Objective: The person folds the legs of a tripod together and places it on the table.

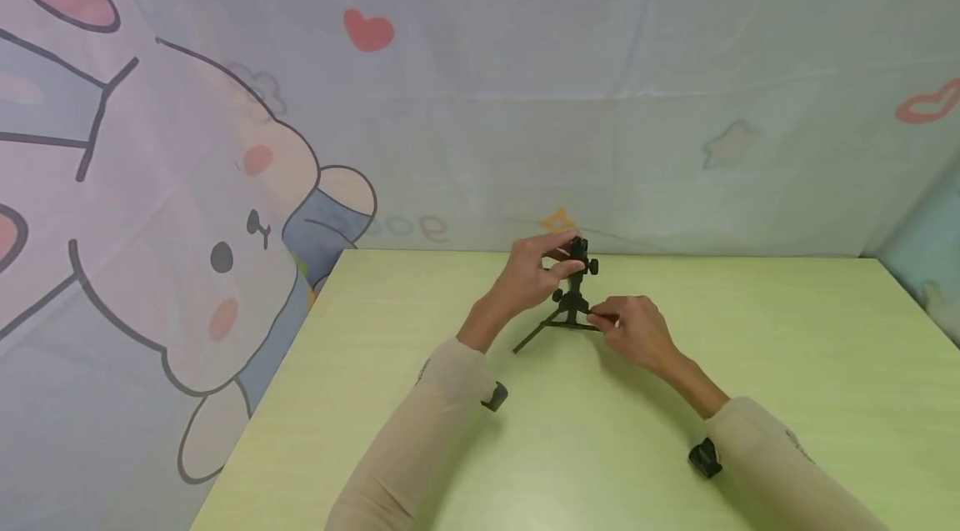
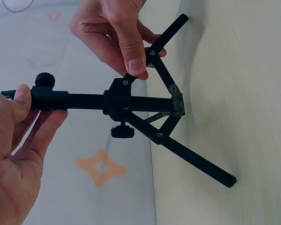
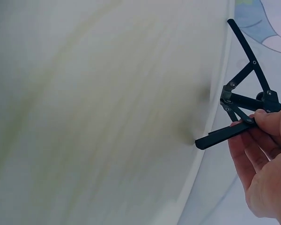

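A small black tripod (image 1: 573, 303) stands upright near the table's back edge, its legs spread. My left hand (image 1: 534, 273) grips its upper column, thumb on one side and fingers on the other, just by a round knob (image 2: 45, 79). With thumb and fingers, my right hand (image 1: 636, 331) pinches one leg (image 3: 225, 135) close to the collar. A second knob (image 2: 122, 131) sticks out from the collar. Another leg (image 2: 201, 163) slants outward untouched, with a hinged brace joining it to the lower column.
The pale green table (image 1: 600, 448) stretches around the tripod. Behind it hangs a light cloth (image 1: 510, 114) printed with hearts, stars and a large rabbit. Black wrist devices (image 1: 495, 396) are worn at both sleeves.
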`<state>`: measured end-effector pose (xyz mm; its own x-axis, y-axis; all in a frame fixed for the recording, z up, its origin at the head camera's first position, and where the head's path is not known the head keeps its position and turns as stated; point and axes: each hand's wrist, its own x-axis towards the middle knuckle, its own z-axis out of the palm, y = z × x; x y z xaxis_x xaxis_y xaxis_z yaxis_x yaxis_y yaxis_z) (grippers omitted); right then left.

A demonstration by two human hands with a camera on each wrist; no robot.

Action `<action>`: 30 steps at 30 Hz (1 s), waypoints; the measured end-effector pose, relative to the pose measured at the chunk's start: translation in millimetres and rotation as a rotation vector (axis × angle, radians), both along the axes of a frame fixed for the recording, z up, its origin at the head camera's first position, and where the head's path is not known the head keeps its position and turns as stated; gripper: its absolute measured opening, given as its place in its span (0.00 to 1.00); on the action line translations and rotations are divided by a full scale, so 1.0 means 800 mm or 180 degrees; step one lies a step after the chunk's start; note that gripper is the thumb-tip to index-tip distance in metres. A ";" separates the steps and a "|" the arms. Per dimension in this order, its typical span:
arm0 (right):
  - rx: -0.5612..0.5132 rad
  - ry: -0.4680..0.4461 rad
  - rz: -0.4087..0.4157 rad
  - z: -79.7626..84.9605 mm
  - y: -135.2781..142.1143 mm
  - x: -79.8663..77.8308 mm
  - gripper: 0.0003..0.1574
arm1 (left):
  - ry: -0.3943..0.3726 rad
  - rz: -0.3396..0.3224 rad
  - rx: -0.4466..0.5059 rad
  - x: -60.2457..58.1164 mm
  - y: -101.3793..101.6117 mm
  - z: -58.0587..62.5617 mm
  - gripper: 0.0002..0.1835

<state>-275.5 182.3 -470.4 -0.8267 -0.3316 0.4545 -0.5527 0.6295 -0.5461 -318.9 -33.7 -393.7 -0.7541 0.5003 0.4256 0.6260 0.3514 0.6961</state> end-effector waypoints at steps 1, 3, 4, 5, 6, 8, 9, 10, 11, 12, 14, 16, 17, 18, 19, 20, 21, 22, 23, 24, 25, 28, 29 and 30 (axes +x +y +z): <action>-0.0025 0.0018 0.0013 0.000 0.000 0.000 0.04 | -0.0003 0.0006 -0.0001 0.000 0.000 0.000 0.29; -0.0065 0.0061 0.0027 0.000 0.000 0.000 0.04 | 0.0000 0.0021 -0.0012 0.001 0.000 0.001 0.29; -0.0088 0.0078 0.0031 0.000 0.000 0.000 0.04 | 0.0004 0.0027 -0.0018 0.001 0.001 0.001 0.29; -0.0116 0.0089 0.0031 0.000 -0.001 0.000 0.04 | 0.0010 0.0028 -0.0022 0.001 0.001 0.002 0.29; -0.0149 0.0102 0.0030 0.000 -0.001 0.001 0.04 | 0.0014 0.0027 -0.0021 0.001 0.001 0.002 0.28; -0.0196 0.0146 0.0011 0.000 -0.001 0.001 0.04 | 0.0029 0.0027 -0.0019 0.001 0.001 0.002 0.28; -0.0228 0.0162 0.0005 0.000 -0.001 0.001 0.03 | 0.0036 0.0030 -0.0018 0.001 0.001 0.002 0.28; -0.0261 0.0173 0.0003 0.000 -0.001 0.001 0.03 | 0.0044 0.0032 -0.0014 0.001 0.001 0.002 0.28; -0.0287 0.0188 0.0000 0.000 -0.001 0.001 0.03 | 0.0048 0.0036 -0.0010 0.001 0.002 0.002 0.28; -0.0306 0.0199 -0.0007 0.000 -0.001 0.001 0.03 | 0.0048 0.0037 0.0003 0.001 0.002 0.002 0.28; -0.0347 0.0221 -0.0013 0.000 -0.002 0.001 0.03 | 0.0050 0.0037 0.0027 0.002 0.002 0.003 0.28; -0.0390 0.0252 -0.0026 -0.001 -0.002 0.001 0.03 | 0.0063 0.0033 0.0042 0.002 0.003 0.003 0.27; -0.0406 0.0266 -0.0039 -0.001 -0.002 0.001 0.03 | 0.0072 0.0029 0.0051 0.002 0.003 0.003 0.27; -0.0422 0.0282 -0.0051 -0.002 -0.002 0.000 0.03 | 0.0080 0.0023 0.0059 0.002 0.003 0.003 0.27; -0.0439 0.0294 -0.0064 -0.002 -0.003 0.001 0.03 | 0.0093 0.0021 0.0060 0.002 0.004 0.003 0.27; -0.0453 0.0302 -0.0077 -0.002 -0.003 0.001 0.03 | 0.0103 0.0023 0.0057 0.002 0.004 0.002 0.27; -0.0465 0.0298 -0.0095 -0.003 -0.003 0.001 0.03 | 0.0110 0.0020 0.0055 0.002 0.004 0.002 0.27; -0.0479 0.0289 -0.0107 -0.002 -0.003 0.001 0.03 | 0.0115 0.0016 0.0057 0.002 0.005 0.002 0.27; -0.0487 0.0270 -0.0121 -0.002 -0.003 0.002 0.02 | 0.0114 0.0016 0.0056 0.001 0.005 0.002 0.27; -0.0497 0.0255 -0.0129 -0.002 -0.003 0.002 0.02 | 0.0118 0.0015 0.0052 0.002 0.005 0.002 0.27; -0.0507 0.0238 -0.0138 -0.001 -0.003 0.003 0.02 | 0.0126 0.0016 0.0050 0.001 0.006 0.002 0.27; -0.0543 0.0198 -0.0152 -0.001 -0.004 0.004 0.03 | 0.0132 0.0017 0.0046 0.001 0.007 0.001 0.27; -0.0555 0.0196 -0.0152 -0.001 -0.004 0.004 0.03 | 0.0134 0.0023 0.0046 0.001 0.007 0.001 0.26; -0.0560 0.0202 -0.0155 -0.002 -0.004 0.004 0.03 | 0.0133 0.0025 0.0051 0.002 0.007 0.001 0.26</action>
<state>-272.5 179.5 -471.8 -0.8077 -0.2026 0.5537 -0.5607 0.5543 -0.6151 -317.7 -28.1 -392.9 -0.7394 0.4872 0.4647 0.6519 0.3455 0.6750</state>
